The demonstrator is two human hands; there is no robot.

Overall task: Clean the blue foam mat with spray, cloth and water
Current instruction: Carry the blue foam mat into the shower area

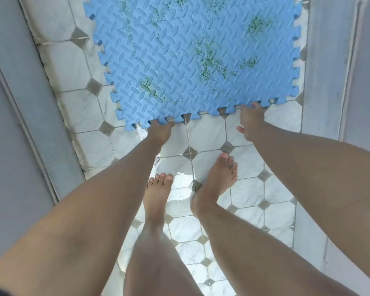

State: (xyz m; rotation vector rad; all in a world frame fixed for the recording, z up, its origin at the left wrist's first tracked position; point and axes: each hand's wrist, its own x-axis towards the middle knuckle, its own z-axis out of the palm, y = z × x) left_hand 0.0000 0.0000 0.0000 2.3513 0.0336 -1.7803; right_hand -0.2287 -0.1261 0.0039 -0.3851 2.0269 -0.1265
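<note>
The blue foam mat (179, 60), with a puzzle-tooth edge and green stains across its ribbed surface, lies on the tiled floor ahead of me. My left hand (160, 132) grips its near edge, fingers curled under the teeth near the left corner. My right hand (251, 122) reaches to the same edge further right. Its fingertips touch the mat and its thumb is spread away. No spray, cloth or water source is in view.
White octagonal floor tiles (201, 133) with small grey diamonds look wet. My bare feet (158, 195) stand just behind the mat. Grey walls or door frames (15, 103) close in on the left and right, leaving a narrow floor strip.
</note>
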